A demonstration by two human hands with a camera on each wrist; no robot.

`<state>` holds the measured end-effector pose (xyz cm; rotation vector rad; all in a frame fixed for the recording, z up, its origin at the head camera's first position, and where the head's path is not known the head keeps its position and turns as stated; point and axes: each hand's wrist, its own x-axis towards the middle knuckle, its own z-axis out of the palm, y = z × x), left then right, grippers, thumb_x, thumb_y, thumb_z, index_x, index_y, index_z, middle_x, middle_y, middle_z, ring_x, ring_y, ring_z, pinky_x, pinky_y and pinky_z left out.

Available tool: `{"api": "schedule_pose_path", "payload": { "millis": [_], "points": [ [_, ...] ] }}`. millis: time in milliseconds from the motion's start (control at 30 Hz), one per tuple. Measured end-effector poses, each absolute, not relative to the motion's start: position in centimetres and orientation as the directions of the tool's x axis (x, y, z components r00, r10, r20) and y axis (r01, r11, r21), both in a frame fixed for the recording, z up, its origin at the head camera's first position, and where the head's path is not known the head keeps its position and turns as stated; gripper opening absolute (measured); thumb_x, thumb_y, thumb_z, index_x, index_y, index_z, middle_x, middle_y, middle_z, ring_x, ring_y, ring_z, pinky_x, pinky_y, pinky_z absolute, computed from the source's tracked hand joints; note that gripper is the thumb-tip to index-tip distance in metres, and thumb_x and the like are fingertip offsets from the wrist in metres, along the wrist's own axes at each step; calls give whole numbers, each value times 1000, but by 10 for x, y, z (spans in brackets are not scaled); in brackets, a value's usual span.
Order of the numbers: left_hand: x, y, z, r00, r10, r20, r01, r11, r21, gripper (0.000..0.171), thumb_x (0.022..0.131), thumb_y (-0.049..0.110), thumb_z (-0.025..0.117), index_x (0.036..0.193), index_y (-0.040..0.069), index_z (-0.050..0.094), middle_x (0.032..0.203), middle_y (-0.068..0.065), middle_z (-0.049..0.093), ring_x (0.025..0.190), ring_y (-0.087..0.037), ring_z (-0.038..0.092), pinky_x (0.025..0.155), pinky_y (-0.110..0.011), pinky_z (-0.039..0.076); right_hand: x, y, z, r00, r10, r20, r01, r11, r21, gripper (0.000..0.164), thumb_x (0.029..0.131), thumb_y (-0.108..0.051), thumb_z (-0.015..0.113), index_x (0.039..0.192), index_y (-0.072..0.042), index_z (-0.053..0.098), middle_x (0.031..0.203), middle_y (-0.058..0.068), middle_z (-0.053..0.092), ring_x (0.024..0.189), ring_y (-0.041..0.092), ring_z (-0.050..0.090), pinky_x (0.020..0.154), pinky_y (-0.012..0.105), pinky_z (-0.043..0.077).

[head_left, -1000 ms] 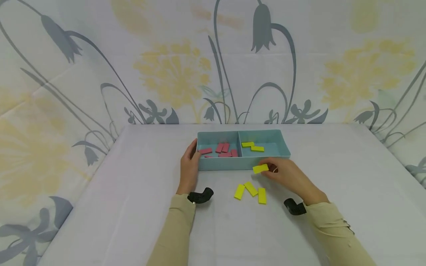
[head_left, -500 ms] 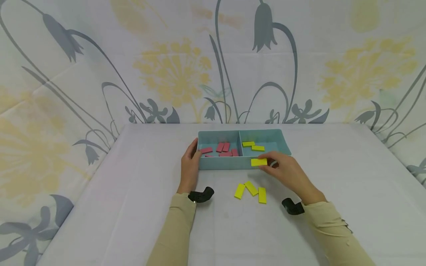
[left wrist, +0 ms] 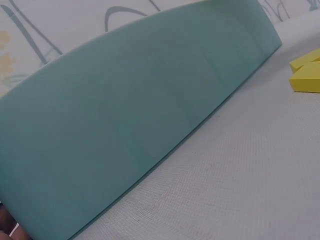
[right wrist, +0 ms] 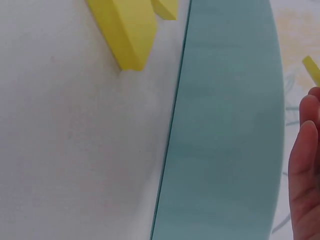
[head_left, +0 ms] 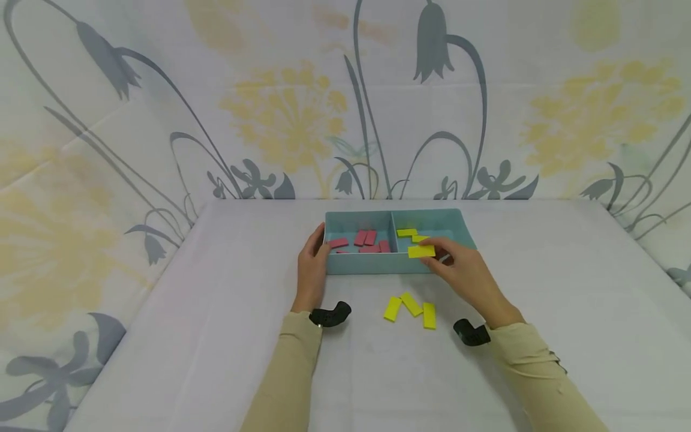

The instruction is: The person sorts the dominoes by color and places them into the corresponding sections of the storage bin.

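Observation:
A teal two-compartment box [head_left: 367, 264] stands on the white-covered table. My left hand [head_left: 311, 276] holds its left end, with the thumb at the front corner; the left wrist view shows mostly the box's long front wall [left wrist: 135, 105]. My right hand [head_left: 468, 273] pinches a yellow domino-shaped block [head_left: 420, 252] between thumb and fingers, over the front rim of the right compartment. Inside that compartment lie yellow blocks [head_left: 407, 233], partly hidden by the hand. The left compartment holds several red blocks [head_left: 370, 238]. In the right wrist view, the thumb [right wrist: 303, 160] shows beside the front wall.
Three more yellow blocks [head_left: 411, 304] lie on the table in front of the box, close together. A flower-patterned cloth [head_left: 291, 108] hangs behind the table. Black wrist cameras [head_left: 330, 314] stick out from both wrists.
My right hand has raised the yellow block from in front of the box up to its front rim. The left hand keeps its hold, and the view has shifted slightly.

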<state>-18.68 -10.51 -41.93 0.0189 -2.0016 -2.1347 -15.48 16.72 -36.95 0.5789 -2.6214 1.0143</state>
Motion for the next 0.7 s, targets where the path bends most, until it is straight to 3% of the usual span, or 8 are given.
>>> {"api": "schedule_pose_path", "payload": {
  "millis": [467,700],
  "points": [
    [-188,-104,-421,-976,-167,143,154,-50,987,46,88,17,46,135,20,41,136,4,40,125,-11,34,99,-28,30,-165,167,-359,-914,-216,343,-395,666,-633,33,84,-33,60,114,-17,58,88,2,60,67,15,56,59,31,47],
    [-188,-104,-420,-974,-188,126,138,-54,989,45,89,14,46,132,25,44,134,7,42,124,-11,35,98,-28,32,-175,169,-356,-907,-227,354,-410,664,-626,30,84,-27,62,112,-17,59,87,2,60,69,17,56,62,31,46]
  ]
}}
